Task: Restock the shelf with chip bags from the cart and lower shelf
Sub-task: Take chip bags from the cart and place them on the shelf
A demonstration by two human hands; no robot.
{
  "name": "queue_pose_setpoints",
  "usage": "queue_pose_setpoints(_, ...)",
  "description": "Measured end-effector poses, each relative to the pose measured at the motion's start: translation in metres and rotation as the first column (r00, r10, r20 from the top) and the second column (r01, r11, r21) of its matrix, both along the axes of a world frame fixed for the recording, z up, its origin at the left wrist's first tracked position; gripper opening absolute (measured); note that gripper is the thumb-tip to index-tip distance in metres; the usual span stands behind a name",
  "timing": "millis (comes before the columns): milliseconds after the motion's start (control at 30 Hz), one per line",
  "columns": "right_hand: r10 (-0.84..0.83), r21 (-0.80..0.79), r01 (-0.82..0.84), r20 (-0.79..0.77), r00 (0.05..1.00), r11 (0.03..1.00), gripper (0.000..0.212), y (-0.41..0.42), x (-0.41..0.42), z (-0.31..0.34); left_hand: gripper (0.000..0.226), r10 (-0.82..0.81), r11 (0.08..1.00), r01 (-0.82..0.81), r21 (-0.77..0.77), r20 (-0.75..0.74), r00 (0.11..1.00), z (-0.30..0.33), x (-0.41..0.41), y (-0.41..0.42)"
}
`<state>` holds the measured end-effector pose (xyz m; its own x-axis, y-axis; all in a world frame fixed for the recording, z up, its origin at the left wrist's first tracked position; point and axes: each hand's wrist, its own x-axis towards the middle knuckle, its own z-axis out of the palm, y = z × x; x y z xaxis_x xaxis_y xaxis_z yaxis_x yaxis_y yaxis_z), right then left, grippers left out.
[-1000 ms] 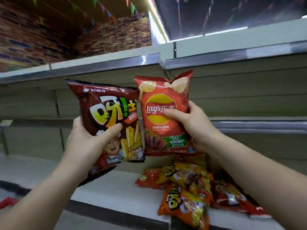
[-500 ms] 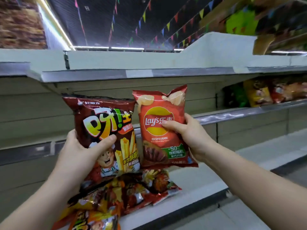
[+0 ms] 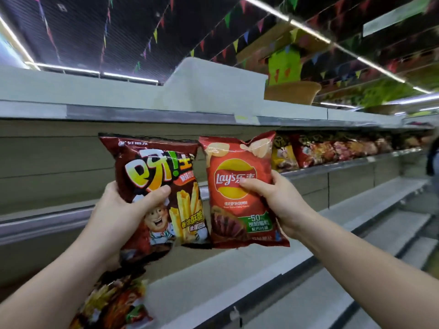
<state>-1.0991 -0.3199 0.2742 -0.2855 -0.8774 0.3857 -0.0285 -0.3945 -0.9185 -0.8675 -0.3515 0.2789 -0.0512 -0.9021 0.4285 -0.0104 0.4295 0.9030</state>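
Maroon foil on our left: our left hand (image 3: 118,210) grips the dark fries-snack bag (image 3: 156,186), thumb across its front; beside it, edges nearly touching, our right hand (image 3: 278,200) pinches the red Lay's bag (image 3: 237,193), thumb on the logo; both upright, puffy, glossy, held before the bare middle shelf (image 3: 344,166); stocked bags (image 3: 332,150) line it further right; we'd judge it best to carry them over there, stand each upright, labels forward, gently, without crushing; loose bags (image 3: 114,302) lie on the lower shelf (image 3: 213,281).
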Motion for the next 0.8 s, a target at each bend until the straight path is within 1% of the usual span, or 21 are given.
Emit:
queue_pose_setpoints(67,-0.015,-0.012,0.015,0.002,1.0,1.0,0.043,-0.003,-0.032,0.004,0.045,-0.041,0.999,0.041,0.012,-0.011,0.999,0.003,-0.03,-0.008)
queue_pose_setpoints(233,-0.049,-0.019,0.048,-0.014,0.999,0.999,0.041,-0.026,-0.096,0.016,0.027,-0.089,0.993,0.09,0.073,-0.022,0.996,0.014,-0.084,-0.034)
queue_pose_setpoints(300,-0.051,0.0,0.051,-0.028,0.998,0.999,0.035,-0.041,-0.116,0.021,0.023,-0.115,0.987,0.117,0.11,-0.027,0.993,0.022,-0.101,-0.045)
queue_pose_setpoints(367,-0.042,0.027,0.042,-0.022,0.999,0.999,0.027,-0.059,-0.132,0.025,0.029,-0.153,0.975,0.154,0.162,-0.014,0.988,0.029,-0.115,-0.058)
queue_pose_setpoints(433,-0.039,0.056,0.039,-0.005,0.999,0.998,0.022,-0.078,-0.144,0.029,0.033,-0.174,0.961,0.171,0.217,-0.004,0.985,0.036,-0.126,-0.071)
queue_pose_setpoints(500,-0.039,0.097,0.039,0.0,0.999,0.995,0.026,-0.1,-0.155,0.031,0.031,-0.17,0.95,0.163,0.266,0.004,0.985,0.042,-0.136,-0.088)
queue_pose_setpoints(567,-0.033,0.155,0.033,-0.001,0.999,0.987,0.033,-0.123,-0.163,0.034,0.035,-0.173,0.947,0.162,0.279,0.016,0.985,0.045,-0.145,-0.107)
queue_pose_setpoints(600,-0.024,0.186,0.024,-0.004,1.0,0.982,0.036,-0.134,-0.167,0.037,0.042,-0.184,0.945,0.173,0.277,0.012,0.983,0.048,-0.149,-0.117)
queue_pose_setpoints(667,-0.001,0.225,0.004,-0.014,1.0,0.974,0.04,-0.157,-0.176,0.044,0.063,-0.219,0.931,0.21,0.297,-0.001,0.976,0.053,-0.156,-0.137)
queue_pose_setpoints(700,0.007,0.24,-0.003,-0.016,1.0,0.971,0.04,-0.169,-0.181,0.049,0.066,-0.245,0.917,0.237,0.321,-0.014,0.969,0.056,-0.159,-0.145)
queue_pose_setpoints(767,0.028,0.267,-0.023,-0.016,0.999,0.963,0.039,-0.19,-0.192,0.056,0.057,-0.279,0.897,0.273,0.348,-0.034,0.96,0.062,-0.167,-0.158)
queue_pose_setpoints(800,0.034,0.273,-0.029,-0.016,0.999,0.962,0.04,-0.201,-0.198,0.059,0.057,-0.279,0.892,0.272,0.361,-0.033,0.96,0.065,-0.17,-0.165)
